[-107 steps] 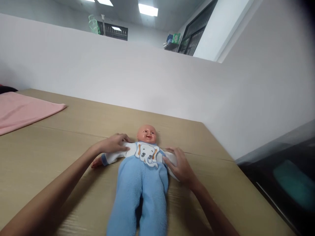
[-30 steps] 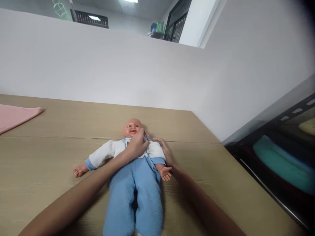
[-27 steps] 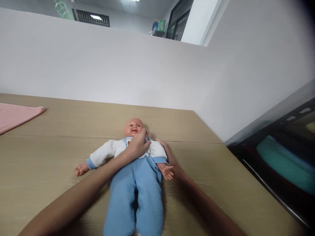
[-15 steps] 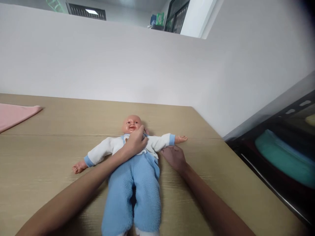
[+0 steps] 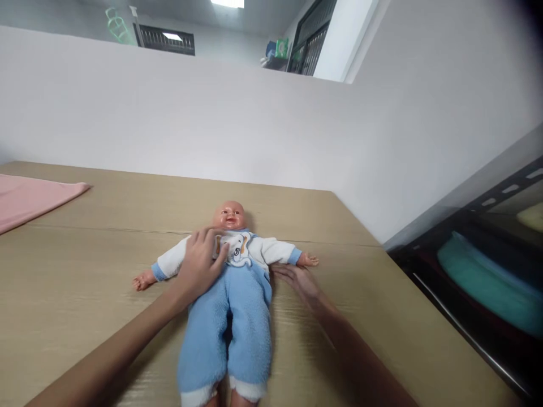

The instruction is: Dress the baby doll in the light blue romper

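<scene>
A baby doll [image 5: 229,316] lies face up, its head toward the wall and its arms spread. It wears a white and blue top with an animal picture [image 5: 236,251] on the chest, and fuzzy blue trousers. My left hand [image 5: 201,260] rests on the doll's chest and shoulder on the left side, fingers extended and thumb apart. Beside the doll's waist on the right, under its sleeved arm, is my right hand [image 5: 297,278]. Its fingers are stretched toward the doll's side, and the fingertips are partly hidden by the doll's clothes.
The doll is on a wood-coloured table [image 5: 106,271] set against a white wall [image 5: 212,124]. A folded pink cloth [image 5: 38,198] lies at the left. Right of the table edge stands a dark rack [image 5: 428,271] with a teal folded item [image 5: 487,282].
My left hand has moved left from the doll's neck and collar, uncovering the chest picture. My right hand's fingers have straightened. The doll's right-side arm sits lower, and the view has tilted up slightly.
</scene>
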### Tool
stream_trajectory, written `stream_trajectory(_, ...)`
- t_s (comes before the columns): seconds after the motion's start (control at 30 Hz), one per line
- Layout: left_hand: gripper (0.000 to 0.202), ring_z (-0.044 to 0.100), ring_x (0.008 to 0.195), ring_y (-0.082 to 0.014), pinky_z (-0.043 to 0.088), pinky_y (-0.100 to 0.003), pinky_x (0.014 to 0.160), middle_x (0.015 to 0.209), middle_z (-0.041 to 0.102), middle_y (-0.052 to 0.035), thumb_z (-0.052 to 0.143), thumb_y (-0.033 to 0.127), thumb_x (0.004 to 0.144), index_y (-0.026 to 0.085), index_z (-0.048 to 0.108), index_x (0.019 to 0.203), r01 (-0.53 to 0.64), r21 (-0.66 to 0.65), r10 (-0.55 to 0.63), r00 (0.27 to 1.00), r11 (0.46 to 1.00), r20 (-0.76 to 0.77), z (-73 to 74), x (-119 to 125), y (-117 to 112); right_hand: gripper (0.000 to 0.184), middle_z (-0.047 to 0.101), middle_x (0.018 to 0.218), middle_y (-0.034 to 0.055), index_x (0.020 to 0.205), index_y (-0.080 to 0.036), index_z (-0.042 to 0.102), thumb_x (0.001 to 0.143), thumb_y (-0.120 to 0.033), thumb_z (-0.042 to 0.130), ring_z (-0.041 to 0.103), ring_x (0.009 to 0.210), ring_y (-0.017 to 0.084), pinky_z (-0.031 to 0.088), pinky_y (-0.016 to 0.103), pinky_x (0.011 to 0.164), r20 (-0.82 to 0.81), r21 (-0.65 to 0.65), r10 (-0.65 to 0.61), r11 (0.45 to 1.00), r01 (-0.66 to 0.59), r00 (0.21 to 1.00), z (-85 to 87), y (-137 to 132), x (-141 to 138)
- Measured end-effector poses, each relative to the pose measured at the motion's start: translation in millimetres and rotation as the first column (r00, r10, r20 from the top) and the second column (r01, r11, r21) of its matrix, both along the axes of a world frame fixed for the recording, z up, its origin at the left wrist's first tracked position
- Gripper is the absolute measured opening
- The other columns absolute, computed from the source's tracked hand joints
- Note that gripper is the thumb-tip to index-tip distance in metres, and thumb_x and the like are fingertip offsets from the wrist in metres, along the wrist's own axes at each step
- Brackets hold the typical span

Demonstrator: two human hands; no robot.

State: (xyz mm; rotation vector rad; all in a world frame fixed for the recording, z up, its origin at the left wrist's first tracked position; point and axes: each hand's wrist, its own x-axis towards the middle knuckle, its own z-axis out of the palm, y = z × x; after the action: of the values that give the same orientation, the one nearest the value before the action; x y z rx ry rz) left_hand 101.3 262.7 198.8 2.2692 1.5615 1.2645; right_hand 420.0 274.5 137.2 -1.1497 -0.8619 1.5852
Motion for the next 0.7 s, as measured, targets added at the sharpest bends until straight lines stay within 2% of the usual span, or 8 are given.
stream_trajectory(0.13, 0.029, 0.067, 0.121, -0.0343, 0.051, -0.054, 0.111, 0.127, 0.073, -0.0113, 0.054, 0.05, 0.114, 0.025, 0.065, 0.126, -0.072, -0.154, 0.111, 0.958, 0.985, 0.263, -28.9, -34, -45, 0.023, 0.086, 0.129, 0.0208, 0.102, -0.02, 0.085, 0.09, -0.038, 0.077, 0.078, 0.134, 0.037, 0.054, 0.051, 0.129, -0.043, -0.069, 0.018, 0.997, -0.021, 0.999, 7.4, -13, -1)
stream_trajectory(0.27, 0.045, 0.065, 0.133, -0.0367, 0.048, -0.057, 0.119, 0.14, 0.071, -0.0148, 0.052, 0.062, 0.113, 0.024, 0.064, 0.135, 0.033, -0.382, 0.144, 0.894, 0.924, 0.425, -53.1, -49, -73, 0.024, 0.088, 0.13, 0.013, 0.104, -0.024, 0.084, 0.098, -0.035, 0.063, 0.081, 0.131, 0.028, 0.054, 0.047, 0.131, -0.055, -0.088, -0.028, 0.996, 0.023, 0.998, 11.7, -12, -8)
stream_trajectory(0.37, 0.05, 0.06, 0.141, -0.0383, 0.042, -0.057, 0.125, 0.144, 0.071, -0.0151, 0.049, 0.065, 0.113, 0.024, 0.066, 0.133, 0.095, -0.464, 0.155, 0.868, 0.88, 0.472, -57.5, -52, -74, 0.029, 0.087, 0.127, 0.0166, 0.102, -0.025, 0.084, 0.097, -0.043, 0.063, 0.081, 0.128, 0.034, 0.06, 0.053, 0.123, 0.07, -0.011, -0.027, 1.0, 0.028, 0.997, 10.3, -15, -14)
stream_trajectory(0.43, 0.048, 0.061, 0.137, -0.0371, 0.043, -0.054, 0.123, 0.138, 0.073, -0.0124, 0.052, 0.068, 0.112, 0.025, 0.067, 0.128, 0.149, -0.48, 0.14, 0.845, 0.864, 0.516, -55.8, -54, -70, 0.032, 0.087, 0.123, 0.0192, 0.1, -0.025, 0.084, 0.094, -0.052, 0.07, 0.082, 0.121, 0.039, 0.063, 0.057, 0.115, 0.157, 0.041, -0.026, 0.999, 0.02, 0.987, 9.8, -25, -21)
stream_trajectory(0.5, 0.048, 0.064, 0.124, -0.0345, 0.048, -0.048, 0.115, 0.125, 0.074, -0.0084, 0.06, 0.071, 0.107, 0.026, 0.068, 0.12, 0.202, -0.472, 0.12, 0.815, 0.858, 0.566, -53.2, -56, -64, 0.035, 0.085, 0.119, 0.0171, 0.101, -0.026, 0.083, 0.091, -0.059, 0.079, 0.079, 0.118, 0.039, 0.063, 0.056, 0.112, 0.249, 0.149, -0.064, 0.988, 0.027, 0.966, 11.2, -36, -30)
stream_trajectory(0.6, 0.05, 0.062, 0.104, -0.0283, 0.053, -0.038, 0.095, 0.105, 0.069, -0.0027, 0.069, 0.076, 0.1, 0.026, 0.067, 0.108, 0.25, -0.464, 0.115, 0.771, 0.85, 0.626, -51.6, -57, -56, 0.038, 0.08, 0.113, 0.011, 0.106, -0.027, 0.08, 0.092, -0.062, 0.085, 0.074, 0.111, 0.034, 0.061, 0.048, 0.107, 0.432, 0.404, -0.097, 0.91, -0.096, 0.897, 15.6, -46, -44)
stream_trajectory(0.67, 0.051, 0.059, 0.098, -0.0253, 0.051, -0.035, 0.088, 0.1, 0.065, -0.0011, 0.069, 0.077, 0.1, 0.026, 0.066, 0.104, 0.254, -0.471, 0.141, 0.743, 0.845, 0.655, -53.5, -58, -51, 0.04, 0.076, 0.103, 0.0077, 0.101, -0.027, 0.077, 0.093, -0.066, 0.083, 0.072, 0.1, 0.031, 0.061, 0.045, 0.1, 0.471, 0.476, -0.071, 0.859, -0.185, 0.88, 16.8, -41, -50)
stream_trajectory(0.7, 0.051, 0.058, 0.097, -0.0246, 0.051, -0.034, 0.087, 0.101, 0.064, -0.0009, 0.068, 0.077, 0.101, 0.025, 0.065, 0.105, 0.247, -0.471, 0.156, 0.731, 0.847, 0.664, -55.2, -58, -49, 0.043, 0.075, 0.098, 0.0064, 0.098, -0.027, 0.075, 0.094, -0.07, 0.081, 0.071, 0.097, 0.03, 0.062, 0.044, 0.097, 0.446, 0.477, -0.053, 0.859, -0.187, 0.894, 16.1, -36, -51)
